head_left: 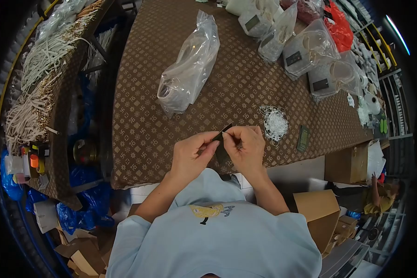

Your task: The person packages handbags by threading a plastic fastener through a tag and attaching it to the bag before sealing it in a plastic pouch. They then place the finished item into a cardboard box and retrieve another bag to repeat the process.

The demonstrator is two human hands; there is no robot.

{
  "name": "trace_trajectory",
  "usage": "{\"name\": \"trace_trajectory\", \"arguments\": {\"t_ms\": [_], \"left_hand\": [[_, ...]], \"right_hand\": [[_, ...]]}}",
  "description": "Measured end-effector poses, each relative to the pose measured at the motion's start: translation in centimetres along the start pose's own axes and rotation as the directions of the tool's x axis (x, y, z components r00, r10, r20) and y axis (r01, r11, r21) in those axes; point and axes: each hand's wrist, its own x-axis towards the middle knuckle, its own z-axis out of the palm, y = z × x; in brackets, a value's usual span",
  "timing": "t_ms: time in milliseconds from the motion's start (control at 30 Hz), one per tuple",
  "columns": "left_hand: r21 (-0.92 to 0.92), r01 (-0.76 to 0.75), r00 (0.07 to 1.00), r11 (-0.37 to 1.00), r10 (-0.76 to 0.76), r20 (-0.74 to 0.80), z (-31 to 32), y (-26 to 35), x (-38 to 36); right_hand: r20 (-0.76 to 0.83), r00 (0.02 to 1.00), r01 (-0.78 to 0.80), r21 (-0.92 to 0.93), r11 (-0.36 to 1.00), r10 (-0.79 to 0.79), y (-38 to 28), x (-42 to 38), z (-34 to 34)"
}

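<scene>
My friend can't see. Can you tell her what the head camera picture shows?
Two hands, left hand and right hand, pinch a small dark tag over a brown patterned table. A pile of white strings and clear plastic bags lie beyond.

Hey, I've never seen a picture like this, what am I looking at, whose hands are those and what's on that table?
This is one picture from a camera worn on a person's head, looking down, so the edges bend. The left hand and right hand are that person's own, pinching a small dark tag together. They work over a table with a brown patterned cloth. On it lie a clear plastic bag, a tangle of white string, another dark tag and more filled bags.
</scene>
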Motion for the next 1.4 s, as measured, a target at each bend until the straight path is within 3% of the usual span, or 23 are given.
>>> {"name": "trace_trajectory", "arguments": {"t_ms": [167, 200, 267, 300, 367, 433, 467, 533, 567, 633, 667, 867, 933, 1000, 1033, 1067, 1100, 1133, 1200, 1233, 1300, 1333, 1400], "left_hand": [[0.008, -0.029, 0.999, 1.000, 0.029, 0.019, 0.5, 0.1, 0.2], [0.051, -0.109, 0.994, 0.993, 0.109, 0.004, 0.8, -0.1, 0.2], [0.105, -0.189, 0.981, 0.976, 0.192, -0.018, 1.1, 0.0, 0.4], [0.120, -0.176, 0.984, 0.977, 0.175, 0.023, 1.0, 0.3, 0.5], [0.152, -0.164, 0.986, 0.975, 0.157, 0.057, 0.9, 0.7, 0.8], [0.070, -0.103, 0.990, 0.992, 0.096, 0.100, 1.2, 0.8, 0.9], [0.078, -0.103, 0.991, 0.992, 0.095, 0.097, 1.3, 0.5, 0.9], [-0.290, 0.123, 0.971, 0.949, -0.054, 0.235, 1.2, -0.5, 1.0], [-0.284, 0.121, 0.972, 0.951, -0.055, 0.228, 1.3, -0.3, 1.3], [-0.568, 0.481, 0.873, 0.668, -0.303, 0.383, 1.5, 0.1, 2.1], [-0.346, 0.122, 0.966, 0.930, -0.031, 0.257, 2.5, -1.0, 2.7], [-0.121, -0.174, 0.954, 0.977, 0.197, 0.225, 4.3, -0.1, 4.2], [-0.052, -0.181, 0.966, 0.982, 0.187, 0.179, 5.0, 0.4, 4.2], [0.017, -0.186, 0.975, 0.982, 0.182, 0.128, 5.2, 1.0, 4.0], [0.128, -0.211, 0.975, 0.969, 0.200, 0.093, 5.1, 1.4, 4.0], [0.240, -0.232, 0.973, 0.943, 0.224, 0.059, 4.9, 1.8, 4.0], [0.247, -0.234, 0.972, 0.940, 0.228, 0.051, 4.8, 2.2, 4.0], [0.281, -0.267, 0.964, 0.922, 0.261, 0.059, 4.9, 2.5, 3.9], [0.317, -0.301, 0.953, 0.899, 0.297, 0.063, 4.9, 2.6, 3.6], [0.278, -0.286, 0.958, 0.917, 0.284, 0.049, 4.8, 2.3, 3.5], [0.238, -0.275, 0.961, 0.932, 0.275, 0.032, 4.2, 2.2, 3.7], [0.327, -0.335, 0.931, 0.883, 0.363, -0.026, 3.4, 2.3, 4.0], [0.521, -0.339, 0.851, 0.783, 0.491, -0.185, 1.4, 3.7, 5.5]], "right_hand": [[0.071, 0.994, -0.082, -0.022, 0.996, 0.083, -0.5, -0.3, -1.2], [0.071, 0.994, -0.080, -0.022, 0.997, 0.081, -0.4, -0.4, -1.3], [0.111, 0.964, -0.256, 0.121, 0.959, 0.243, 0.2, -0.5, -1.3], [0.114, 0.966, -0.247, 0.131, 0.960, 0.233, 0.2, -0.1, -1.6], [0.267, 0.793, -0.604, 0.461, 0.650, 0.548, 0.2, 0.8, -2.4], [0.330, 0.805, -0.593, 0.437, 0.676, 0.493, 1.7, 0.8, -2.7], [0.451, 0.745, -0.667, 0.477, 0.573, 0.492, 2.4, 0.6, -2.7], [0.569, 0.680, -0.732, 0.498, 0.465, 0.462, 3.3, 0.5, -3.2], [0.571, 0.685, -0.729, 0.535, 0.428, 0.453, 3.6, 0.3, -3.4], [0.580, 0.685, -0.727, 0.571, 0.381, 0.440, 4.2, 0.0, -3.6], [0.595, 0.690, -0.721, 0.609, 0.330, 0.411, 4.7, -0.1, -3.4], [0.653, 0.672, -0.730, 0.662, 0.169, 0.348, 6.5, -0.2, -3.8], [0.668, 0.669, -0.735, 0.660, 0.156, 0.326, 6.9, -0.2, -3.9], [0.604, 0.749, -0.663, 0.668, 0.338, 0.274, 7.2, 0.2, -3.9], [0.607, 0.749, -0.662, 0.669, 0.339, 0.264, 7.3, 0.7, -4.2], [0.345, 0.929, -0.304, 0.513, 0.803, 0.132, 7.3, 1.7, -4.7], [0.144, 0.978, 0.130, 0.133, 0.983, -0.149, 7.3, 2.2, -5.0], [0.145, 0.977, 0.138, 0.138, 0.981, -0.158, 7.2, 2.2, -4.6], [0.329, 0.944, -0.200, 0.654, 0.729, -0.037, 7.1, 1.3, -3.5], [0.325, 0.944, -0.190, 0.656, 0.730, -0.046, 7.0, 1.1, -3.3], [0.620, 0.772, -0.626, 0.701, 0.342, 0.141, 6.7, 0.4, -3.0], [0.618, 0.775, -0.621, 0.703, 0.347, 0.136, 6.2, 0.4, -2.8], [0.582, 0.782, -0.618, 0.769, 0.164, 0.222, 4.9, 0.5, -2.5]]}}
